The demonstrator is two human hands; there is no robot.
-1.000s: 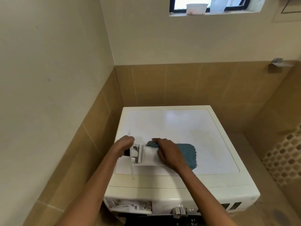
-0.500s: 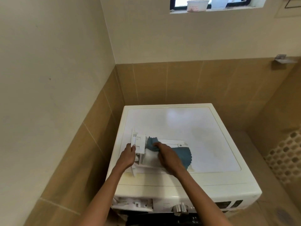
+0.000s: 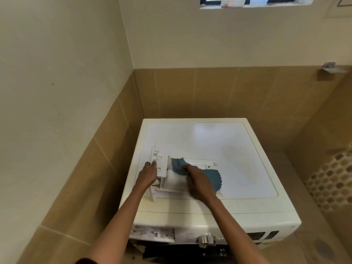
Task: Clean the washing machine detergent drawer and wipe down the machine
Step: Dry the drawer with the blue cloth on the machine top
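Left hand (image 3: 147, 175) grips the front panel of the drawer (image 3: 162, 168) lying on the washer (image 3: 238, 149). Right hand (image 3: 199, 184) presses a cloth (image 3: 211, 178) into the drawer, fingers curled round it.

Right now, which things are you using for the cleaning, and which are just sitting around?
For the job: detergent drawer, held by the left hand; blue cloth, gripped by the right hand; washing machine under them; its empty drawer slot.
Just lying about: white tub on the window sill; metal wall bracket; floor drain.
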